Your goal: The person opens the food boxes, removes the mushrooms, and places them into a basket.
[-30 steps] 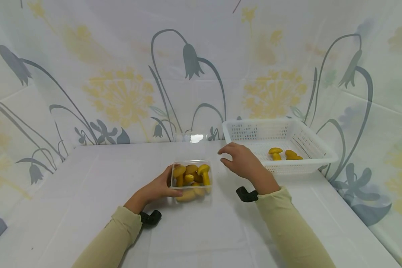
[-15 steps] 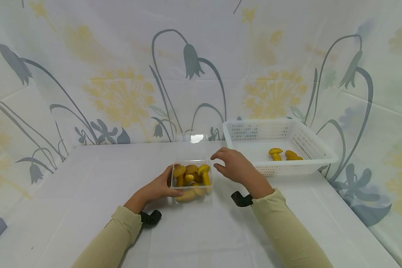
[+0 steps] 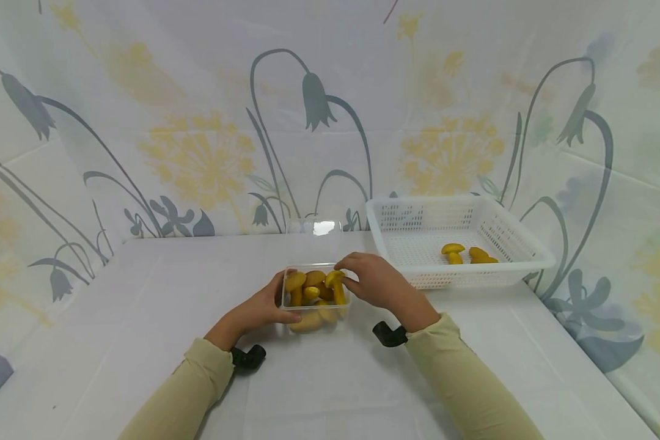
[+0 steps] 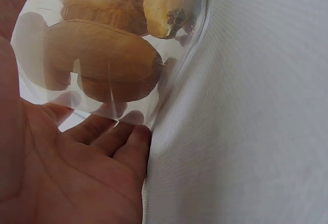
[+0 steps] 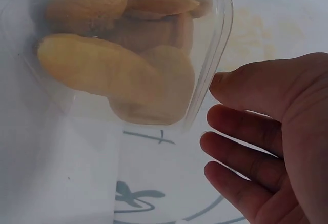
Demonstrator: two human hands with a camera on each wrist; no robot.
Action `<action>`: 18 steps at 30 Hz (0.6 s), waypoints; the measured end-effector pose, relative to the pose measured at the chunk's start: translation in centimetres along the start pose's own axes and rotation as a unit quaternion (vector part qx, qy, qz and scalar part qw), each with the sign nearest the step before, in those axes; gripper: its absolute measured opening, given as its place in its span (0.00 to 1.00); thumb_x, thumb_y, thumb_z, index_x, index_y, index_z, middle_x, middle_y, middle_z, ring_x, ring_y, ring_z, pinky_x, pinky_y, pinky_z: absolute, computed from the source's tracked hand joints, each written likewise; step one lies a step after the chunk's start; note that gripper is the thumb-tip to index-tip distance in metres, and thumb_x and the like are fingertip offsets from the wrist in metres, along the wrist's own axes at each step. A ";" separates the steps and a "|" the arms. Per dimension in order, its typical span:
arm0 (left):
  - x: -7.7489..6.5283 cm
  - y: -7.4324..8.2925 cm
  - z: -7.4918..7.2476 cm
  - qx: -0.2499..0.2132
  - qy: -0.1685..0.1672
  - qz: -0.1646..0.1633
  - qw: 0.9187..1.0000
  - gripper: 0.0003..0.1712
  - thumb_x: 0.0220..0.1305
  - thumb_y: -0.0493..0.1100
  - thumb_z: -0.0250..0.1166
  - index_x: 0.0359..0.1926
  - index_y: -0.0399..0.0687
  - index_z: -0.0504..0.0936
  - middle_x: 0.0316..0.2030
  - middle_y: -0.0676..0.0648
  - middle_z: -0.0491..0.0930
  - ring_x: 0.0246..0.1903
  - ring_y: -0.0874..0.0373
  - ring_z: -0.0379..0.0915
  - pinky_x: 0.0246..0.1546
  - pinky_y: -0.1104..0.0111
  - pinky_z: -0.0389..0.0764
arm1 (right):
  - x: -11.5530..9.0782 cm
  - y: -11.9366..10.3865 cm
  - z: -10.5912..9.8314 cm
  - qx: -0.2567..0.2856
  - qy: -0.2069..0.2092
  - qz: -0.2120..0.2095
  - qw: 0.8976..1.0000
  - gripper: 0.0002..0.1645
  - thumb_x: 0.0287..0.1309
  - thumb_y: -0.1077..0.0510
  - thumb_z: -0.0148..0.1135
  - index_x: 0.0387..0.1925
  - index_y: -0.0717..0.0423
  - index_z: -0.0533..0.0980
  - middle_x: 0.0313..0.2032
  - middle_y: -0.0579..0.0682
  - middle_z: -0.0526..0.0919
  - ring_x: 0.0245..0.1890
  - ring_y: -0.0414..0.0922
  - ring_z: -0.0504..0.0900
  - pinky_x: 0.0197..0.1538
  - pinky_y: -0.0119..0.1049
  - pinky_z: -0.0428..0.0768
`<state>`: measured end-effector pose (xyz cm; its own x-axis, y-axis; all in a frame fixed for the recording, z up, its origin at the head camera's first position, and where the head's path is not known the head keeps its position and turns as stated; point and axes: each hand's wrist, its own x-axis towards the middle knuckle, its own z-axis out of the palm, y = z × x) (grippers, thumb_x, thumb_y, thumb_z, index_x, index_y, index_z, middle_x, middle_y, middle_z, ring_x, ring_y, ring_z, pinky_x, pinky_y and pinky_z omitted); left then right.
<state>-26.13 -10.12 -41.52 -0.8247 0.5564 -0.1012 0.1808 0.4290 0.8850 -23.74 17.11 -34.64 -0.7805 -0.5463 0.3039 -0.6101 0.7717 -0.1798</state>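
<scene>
Leftward comes my right hand (image 3: 382, 284), now at the clear box (image 3: 313, 307)

My left hand (image 3: 261, 304) holds the box's left side, thumb in front, fingers behind. Yellow mushrooms (image 3: 310, 294) fill it, and its clear lid (image 3: 315, 241) stands open behind. My right hand has closed the gap to the right rim, so the rightmost mushroom (image 3: 337, 284) is within its reach; its fingers bend loosely, but whether they pinch the cap I cannot tell. Farther right, a white basket (image 3: 473, 267) holds a few more mushrooms (image 3: 453, 249). White cloth covers the surface (image 3: 143, 305); floral fabric (image 3: 198, 153) hangs behind.
</scene>
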 end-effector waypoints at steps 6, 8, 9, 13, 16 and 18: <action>0.1 0.0 0.0 0.000 0.000 0.002 1.000 0.63 0.49 0.52 0.76 0.75 0.56 0.42 0.76 0.46 0.44 0.76 0.48 0.42 0.74 0.49 0.48 | 0.2 -0.3 0.4 0.003 -0.002 -0.013 1.000 0.12 0.64 0.59 0.60 0.48 0.53 0.81 0.46 0.49 0.85 0.48 0.47 0.83 0.54 0.41 0.80; 0.1 0.0 0.0 0.001 0.001 0.001 1.000 0.63 0.49 0.52 0.76 0.75 0.57 0.42 0.76 0.46 0.45 0.76 0.48 0.43 0.74 0.50 0.48 | 0.2 -0.5 0.5 0.005 -0.003 -0.016 1.000 0.12 0.64 0.59 0.59 0.47 0.54 0.82 0.46 0.49 0.85 0.48 0.47 0.83 0.54 0.41 0.80; 0.1 0.0 0.0 0.000 0.001 0.001 1.000 0.63 0.49 0.52 0.76 0.75 0.57 0.42 0.76 0.46 0.45 0.75 0.48 0.43 0.74 0.49 0.48 | 0.2 -0.5 0.5 0.004 -0.005 -0.018 1.000 0.12 0.65 0.59 0.59 0.48 0.54 0.82 0.46 0.49 0.85 0.48 0.47 0.83 0.55 0.41 0.80; 0.1 0.0 0.0 -0.001 0.002 0.002 1.000 0.63 0.49 0.51 0.76 0.75 0.57 0.42 0.76 0.46 0.47 0.75 0.48 0.44 0.74 0.49 0.49 | 0.2 -0.7 0.6 0.004 -0.017 -0.017 1.000 0.13 0.66 0.60 0.56 0.49 0.54 0.81 0.47 0.48 0.85 0.50 0.47 0.82 0.57 0.41 0.79; 0.0 -0.1 0.0 -0.002 0.001 0.003 1.000 0.63 0.49 0.51 0.76 0.75 0.57 0.42 0.76 0.46 0.47 0.75 0.48 0.44 0.74 0.49 0.48 | 0.3 -0.8 0.7 0.005 -0.031 -0.011 0.999 0.15 0.67 0.62 0.53 0.51 0.55 0.80 0.50 0.49 0.84 0.53 0.48 0.81 0.60 0.43 0.77; 0.0 -0.1 0.0 -0.002 0.001 0.004 1.000 0.63 0.49 0.51 0.76 0.75 0.57 0.42 0.76 0.46 0.47 0.75 0.49 0.44 0.74 0.49 0.48 | 0.3 -0.9 0.7 0.006 -0.042 -0.005 0.999 0.17 0.68 0.64 0.51 0.52 0.55 0.80 0.52 0.50 0.83 0.56 0.50 0.79 0.62 0.44 0.76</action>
<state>-26.18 -10.14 -41.57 -0.8243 0.5584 -0.0937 0.1847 0.4216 0.8878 -23.53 16.07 -35.04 -0.7828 -0.5801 0.2253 -0.6192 0.7621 -0.1892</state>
